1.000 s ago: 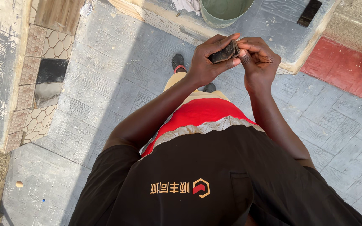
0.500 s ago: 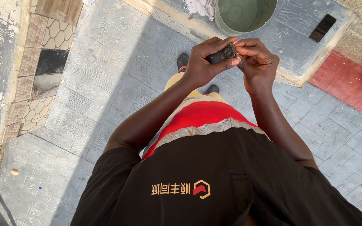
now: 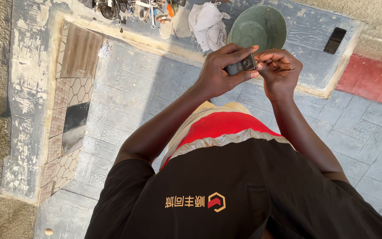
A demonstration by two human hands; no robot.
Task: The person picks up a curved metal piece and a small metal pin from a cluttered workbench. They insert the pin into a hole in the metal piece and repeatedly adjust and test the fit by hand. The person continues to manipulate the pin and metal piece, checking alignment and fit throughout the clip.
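- Since the earlier frames the view has tipped forward: more of the raised grey ledge (image 3: pixel 315 66) shows now, the green bucket (image 3: pixel 261 26) is seen whole, and the clutter of tools at the ledge's far edge has come into sight. The hands have stayed together in front of the body, working the same small dark object.
- At the far left, a strip of patterned tiles (image 3: pixel 74 115) in brown, black and honeycomb print runs along the paved floor beside a rough wall.
- Along the far edge of the ledge lies a heap of small metal tools (image 3: pixel 133 8), with a crumpled white cloth (image 3: pixel 206 24) just to its right.
- The left hand (image 3: pixel 219 71) is curled around a small dark rectangular object (image 3: pixel 240 66), thumb over its top and fingers wrapped beneath.
- The object is held in the air between both hands, above the ledge's near edge and in front of the bucket.
- The right hand (image 3: pixel 279 71) has its fingers bent and pressed together, fingertips pinching the object's right end.
- The bucket stands on the ledge just behind the hands.
- Near the ledge's right corner lies a flat black phone-like slab (image 3: pixel 335 40), well apart from the hands.
- Beyond that corner the floor turns to red paving (image 3: pixel 368 84).
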